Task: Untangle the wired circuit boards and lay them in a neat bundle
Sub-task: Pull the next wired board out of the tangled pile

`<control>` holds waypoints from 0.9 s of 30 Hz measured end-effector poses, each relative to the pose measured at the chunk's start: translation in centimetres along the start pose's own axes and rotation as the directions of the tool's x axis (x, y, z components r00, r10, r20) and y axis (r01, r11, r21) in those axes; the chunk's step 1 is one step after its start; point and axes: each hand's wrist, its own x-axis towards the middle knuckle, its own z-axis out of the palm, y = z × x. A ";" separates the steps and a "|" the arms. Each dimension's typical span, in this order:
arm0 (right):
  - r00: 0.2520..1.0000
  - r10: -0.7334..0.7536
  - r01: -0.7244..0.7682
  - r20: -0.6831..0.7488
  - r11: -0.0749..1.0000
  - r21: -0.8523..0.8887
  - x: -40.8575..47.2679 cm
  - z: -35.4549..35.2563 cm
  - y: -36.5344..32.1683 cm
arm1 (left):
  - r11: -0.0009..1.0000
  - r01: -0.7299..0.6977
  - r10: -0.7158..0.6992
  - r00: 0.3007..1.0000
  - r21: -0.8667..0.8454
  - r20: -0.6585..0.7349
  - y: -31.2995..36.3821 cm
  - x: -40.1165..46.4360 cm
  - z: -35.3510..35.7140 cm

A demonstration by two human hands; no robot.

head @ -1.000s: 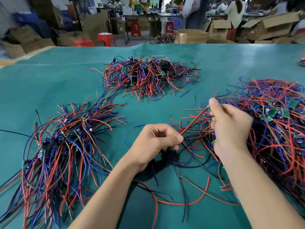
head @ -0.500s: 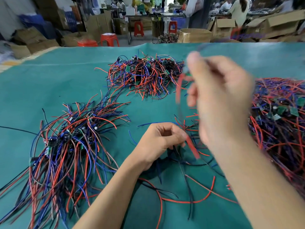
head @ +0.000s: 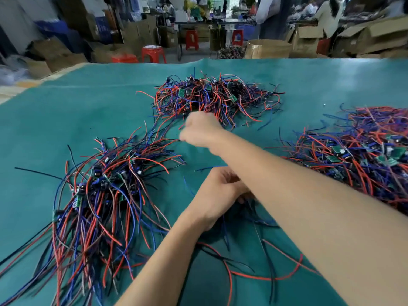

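Three heaps of red, blue and black wires with small green boards lie on the teal table (head: 66,111). A combed-out bundle (head: 106,195) is at the left, a tangled pile (head: 212,98) is far in the middle, and a larger tangle (head: 364,155) is at the right. My right hand (head: 198,129) is blurred and curled, reaching between the far pile and the top of the left bundle; what it holds is unclear. My left hand (head: 216,195) pinches loose wires (head: 254,277) on the table, its fingertips hidden under my right forearm.
Beyond the table's far edge stand red stools (head: 152,54), cardboard boxes (head: 269,48) and people at other benches. Bare teal surface lies at the far left and far right.
My right hand lifted a wired board out of the right tangle, swung up close to the camera, then went forward and left across my left hand. My left hand stayed put.
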 end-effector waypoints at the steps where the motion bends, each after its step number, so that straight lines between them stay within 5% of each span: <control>1: 0.998 0.058 -0.059 -0.025 0.998 -0.027 0.7 -0.2 1.6 | 1.000 -0.017 0.017 0.999 -0.013 0.028 0.4 -0.2 0.0; 9: 0.985 0.169 -0.173 0.037 0.957 0.231 3.1 -0.8 7.0 | 0.994 -0.052 0.059 0.996 -0.095 0.073 1.1 -0.7 0.3; 15: 0.969 0.209 -0.247 0.131 0.810 0.533 3.0 -2.0 8.2 | 0.995 -0.051 0.057 0.996 -0.087 0.064 1.3 -0.8 0.3; 27: 0.987 0.160 -0.137 0.020 0.770 0.623 -1.6 -5.2 10.4 | 0.993 -0.033 0.035 0.999 -0.114 0.021 1.3 -0.8 0.3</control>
